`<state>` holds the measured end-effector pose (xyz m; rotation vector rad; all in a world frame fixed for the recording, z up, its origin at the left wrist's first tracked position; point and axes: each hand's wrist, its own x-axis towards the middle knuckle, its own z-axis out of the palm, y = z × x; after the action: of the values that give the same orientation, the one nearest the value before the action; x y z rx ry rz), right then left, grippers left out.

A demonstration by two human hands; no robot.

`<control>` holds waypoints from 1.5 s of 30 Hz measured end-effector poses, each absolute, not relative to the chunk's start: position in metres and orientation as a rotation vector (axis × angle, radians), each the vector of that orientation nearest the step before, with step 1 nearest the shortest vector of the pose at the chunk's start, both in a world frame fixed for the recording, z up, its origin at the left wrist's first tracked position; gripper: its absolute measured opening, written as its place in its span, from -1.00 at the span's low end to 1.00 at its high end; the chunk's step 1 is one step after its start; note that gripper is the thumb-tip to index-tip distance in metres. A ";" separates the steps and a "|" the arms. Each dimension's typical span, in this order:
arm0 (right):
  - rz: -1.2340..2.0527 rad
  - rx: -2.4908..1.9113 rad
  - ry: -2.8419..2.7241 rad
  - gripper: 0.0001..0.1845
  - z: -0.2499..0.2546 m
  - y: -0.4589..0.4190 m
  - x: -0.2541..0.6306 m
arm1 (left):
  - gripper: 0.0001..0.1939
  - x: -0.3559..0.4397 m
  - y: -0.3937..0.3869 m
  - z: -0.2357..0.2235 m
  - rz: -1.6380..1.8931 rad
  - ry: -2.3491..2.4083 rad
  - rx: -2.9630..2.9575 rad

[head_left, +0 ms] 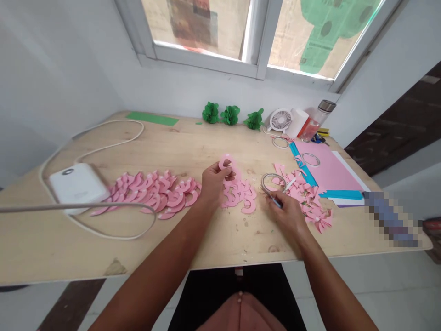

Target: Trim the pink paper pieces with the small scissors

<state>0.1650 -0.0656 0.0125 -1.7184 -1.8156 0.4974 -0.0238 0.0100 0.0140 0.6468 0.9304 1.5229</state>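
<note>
My left hand (217,178) pinches a curved pink paper cut-out (226,161) between thumb and fingers, lifted a little above the table. Below it lies a small group of similar pink paper curves (238,193). My right hand (285,211) is closed around a slim blue-grey tool (276,202); its kind is not clear. Just beyond the right fingertips is a tape roll (273,183), and I cannot tell whether they touch. To the right of that hand spreads a heap of pink paper scraps (308,197).
Overlapping pink curves (155,193) lie to the left, next to a white device (78,184) with a looping cable (136,236). Green paper pompoms (230,115), a small fan (280,120) and a bottle (317,122) stand along the back. Pink sheets (327,161) lie right.
</note>
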 end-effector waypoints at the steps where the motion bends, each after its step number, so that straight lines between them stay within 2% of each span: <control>1: 0.492 -1.735 -1.786 -0.75 0.013 -0.066 0.171 | -0.77 -0.023 0.009 0.014 1.510 0.924 0.655; 7: 0.429 -1.877 -1.745 -0.71 0.012 -0.071 0.196 | -0.77 -0.018 0.006 0.012 1.448 0.926 0.695; 12: 0.378 -1.975 -1.837 -0.67 0.011 -0.074 0.185 | -0.75 -0.018 0.006 0.012 1.433 0.955 0.698; 16: 0.185 -2.134 -1.971 -0.75 0.009 -0.072 0.173 | -0.72 -0.019 0.006 0.012 1.428 0.963 0.705; 19: 0.167 -2.203 -2.030 -0.82 0.009 -0.070 0.172 | -0.74 -0.019 0.006 0.011 1.433 0.947 0.700; 23: 0.152 -2.213 -2.017 -0.81 0.011 -0.072 0.184 | -0.74 -0.019 0.006 0.011 1.426 0.946 0.703; 30: -0.096 -2.408 -1.867 -0.83 0.008 -0.070 0.223 | -0.72 -0.018 0.005 0.011 1.414 0.948 0.709; 34: 0.104 -2.150 -1.650 -0.82 0.007 -0.067 0.239 | -0.71 -0.017 0.005 0.011 1.395 0.942 0.704; 38: 0.381 -1.794 -1.373 -0.68 0.018 -0.060 0.249 | -0.73 -0.017 0.004 0.011 1.393 0.941 0.705; 45: 0.243 -1.770 -1.410 -0.68 0.032 -0.025 0.267 | -0.71 -0.017 0.002 0.014 1.359 0.972 0.704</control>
<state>0.2672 -0.0254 0.0324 -1.7705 -1.4101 0.2425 -0.0169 0.0019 0.0143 0.7039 0.9719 1.3586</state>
